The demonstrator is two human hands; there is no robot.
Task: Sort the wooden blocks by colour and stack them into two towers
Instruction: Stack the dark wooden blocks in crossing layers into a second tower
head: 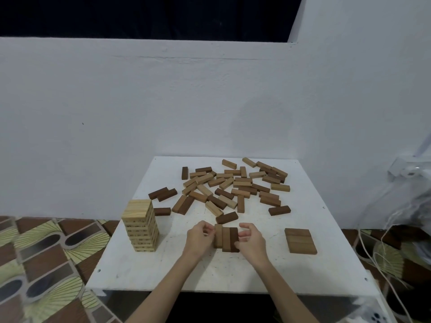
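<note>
Three brown blocks point(226, 238) side by side, long axes pointing away, between both hands

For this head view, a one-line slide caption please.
Both hands square three brown blocks between a pale tower and a brown layer.

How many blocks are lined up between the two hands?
3: a light block on the left, a medium-brown one in the middle, a dark one on the right. None seems hidden.
</note>
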